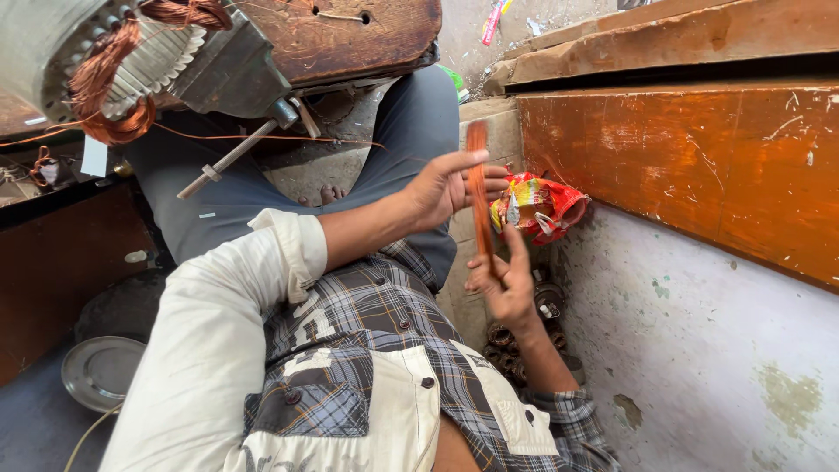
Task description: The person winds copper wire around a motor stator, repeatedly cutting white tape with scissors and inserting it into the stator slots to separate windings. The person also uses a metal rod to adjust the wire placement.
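Fingers [516, 249] pinching upright orange strip [478, 188], long axis vertical

Crumpled red-and-yellow wrapper [537, 206] against the orange board; white paper tag [93, 157] far left

Concrete floor [489, 288]: crumpled red-yellow wrapper [537, 205] at 1 o'clock, dark round metal parts [524, 350] at 5 o'clock, steel plate [100, 371] at 8 o'clock, litter scraps [491, 22] at 12 o'clock.

Left hand [446, 188], right hand [502, 284] pinch upright orange strip [478, 188] near crumpled wrapper [537, 205]
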